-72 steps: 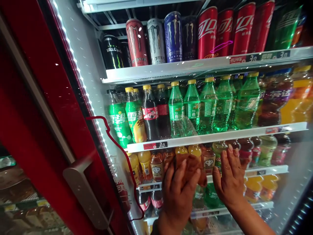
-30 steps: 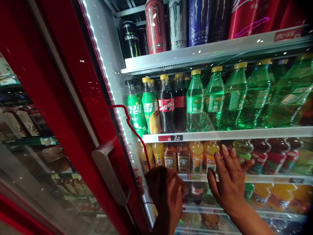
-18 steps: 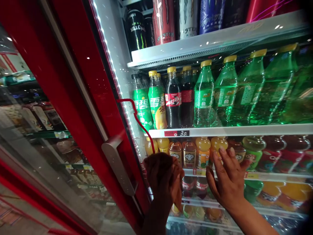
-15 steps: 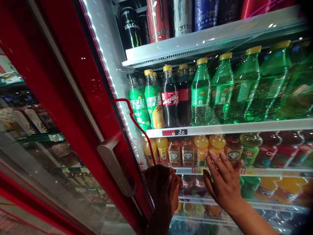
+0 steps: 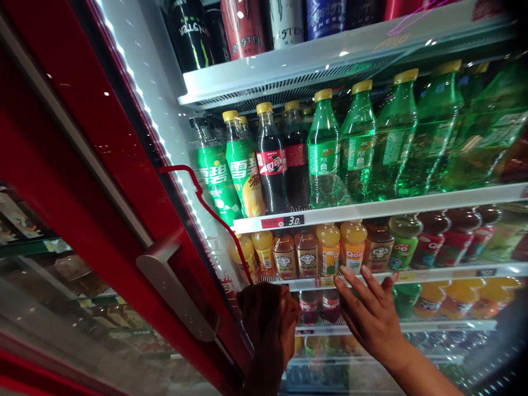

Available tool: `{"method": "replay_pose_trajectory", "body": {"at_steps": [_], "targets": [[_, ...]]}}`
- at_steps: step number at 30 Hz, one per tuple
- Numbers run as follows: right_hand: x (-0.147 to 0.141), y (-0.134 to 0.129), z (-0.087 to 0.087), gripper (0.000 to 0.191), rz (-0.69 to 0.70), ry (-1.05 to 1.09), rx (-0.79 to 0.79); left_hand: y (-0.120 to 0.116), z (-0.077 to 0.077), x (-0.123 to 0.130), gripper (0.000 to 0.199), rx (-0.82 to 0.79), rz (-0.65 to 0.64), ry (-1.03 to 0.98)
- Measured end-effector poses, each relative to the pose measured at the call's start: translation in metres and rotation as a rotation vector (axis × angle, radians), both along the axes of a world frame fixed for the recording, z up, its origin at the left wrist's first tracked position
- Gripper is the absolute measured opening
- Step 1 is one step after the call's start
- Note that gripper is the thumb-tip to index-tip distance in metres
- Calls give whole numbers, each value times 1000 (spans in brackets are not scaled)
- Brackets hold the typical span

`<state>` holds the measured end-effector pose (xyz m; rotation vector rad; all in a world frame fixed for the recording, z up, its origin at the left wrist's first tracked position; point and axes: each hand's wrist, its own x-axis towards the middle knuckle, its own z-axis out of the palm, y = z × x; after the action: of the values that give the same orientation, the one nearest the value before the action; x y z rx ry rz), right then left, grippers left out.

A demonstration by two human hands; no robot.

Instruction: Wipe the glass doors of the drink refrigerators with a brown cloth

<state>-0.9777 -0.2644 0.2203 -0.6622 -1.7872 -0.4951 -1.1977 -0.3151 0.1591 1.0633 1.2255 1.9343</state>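
My left hand (image 5: 268,319), dark in shadow, is closed in a fist beside the red door frame of a drinks fridge. A thin red cord (image 5: 220,217) runs from the frame down to the top of this fist; the fingers' grip on it is partly hidden. My right hand (image 5: 371,316) is raised with its fingers spread and holds nothing. Its fingertips are in front of the shelf edge below an orange juice bottle (image 5: 353,247); I cannot tell whether they touch glass. A silver door handle (image 5: 177,291) is left of my left hand.
Green soda bottles (image 5: 324,154) and cola bottles (image 5: 272,165) line the shelf (image 5: 371,209) above my hands. Energy drink cans (image 5: 243,30) stand higher up. More bottles fill the lower shelves. Behind glass at the left are other goods.
The view has shifted, so the fridge contents appear farther left. My right hand has dropped slightly from in front of the orange juice bottle, its fingers more spread. My left hand stays closed.
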Motion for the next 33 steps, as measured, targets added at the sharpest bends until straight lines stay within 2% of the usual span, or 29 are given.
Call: {"method": "replay_pose_trajectory", "body": {"at_steps": [2,4,6,8,10,13,16,19,21,23,25,27,29,31,33], "targets": [[-2,-1,-8,65,-11,-1,0,-2,-13,13,29,48,91,165],[-5,-3,-15,64,-23,-12,-2,-3,-17,32,22,152,206,406],[-4,-3,-17,63,-22,-19,-13,0,-10,51,29,368,393,740],[5,-1,-14,62,-17,-14,-15,5,5,63,41,589,579,1095],[20,4,-11,62,-41,0,-6,11,19,65,44,626,618,1243],[46,12,-11,67,-101,2,8,17,24,57,35,492,684,1155],[60,18,-22,68,-124,-9,7,16,11,55,35,393,742,1072],[61,18,-33,67,-136,-6,-7,11,-4,74,36,396,702,1127],[61,16,-35,66,-132,-9,-17,9,-5,95,30,443,655,1197],[67,15,-31,62,-124,-23,-28,12,6,114,31,534,589,1266],[78,15,-25,59,-125,-29,-47,17,24,123,34,607,536,1304],[94,17,-20,59,-145,-25,-58,21,41,120,28,590,564,1294],[109,19,-18,61,-165,-32,-59,22,49,107,17,529,649,1254],[120,20,-21,63,-179,-47,-64,20,41,93,12,485,727,1197],[125,20,-27,64,-178,-45,-87,17,20,89,17,464,726,1159]]}}
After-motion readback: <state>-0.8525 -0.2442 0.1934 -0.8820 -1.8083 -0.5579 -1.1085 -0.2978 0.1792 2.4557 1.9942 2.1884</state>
